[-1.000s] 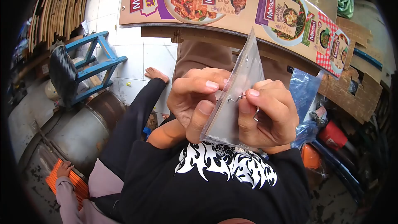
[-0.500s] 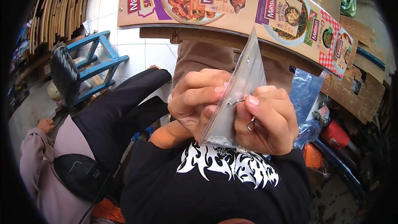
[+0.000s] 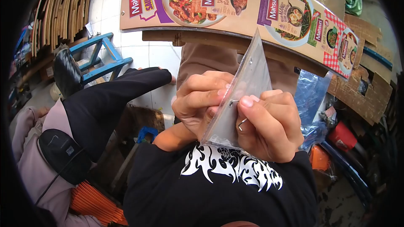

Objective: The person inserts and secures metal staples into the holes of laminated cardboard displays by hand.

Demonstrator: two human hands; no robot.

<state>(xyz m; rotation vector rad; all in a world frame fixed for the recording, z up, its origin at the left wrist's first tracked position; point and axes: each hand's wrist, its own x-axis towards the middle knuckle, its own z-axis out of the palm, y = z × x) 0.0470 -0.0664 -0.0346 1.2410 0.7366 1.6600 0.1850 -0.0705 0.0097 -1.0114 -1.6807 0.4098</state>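
A thin grey panel [image 3: 248, 88] with a clear, shiny edge stands nearly edge-on before my chest. On its left side, my left hand [image 3: 202, 98] pinches the panel, with fingertips against its face. My right hand [image 3: 273, 122], on the other side, has thumb and finger closed on a bent metal wire [image 3: 241, 124]. One end of that wire meets a small hole in the panel; a hooked end sticks out below my fingers. Another small hole shows higher up the panel.
Printed boards [image 3: 248, 6] lie across the table ahead. A co-worker [image 3: 84, 126] sits or crouches at the left, near a blue stool frame [image 3: 101, 56]. Cardboard strips [image 3: 63, 8] are stacked at upper left; blue plastic [image 3: 309, 101] hangs at right.
The wire and my right fingertips have moved closer to the panel's hole. At the left, the co-worker has shifted position, with the legs now across more of the floor.
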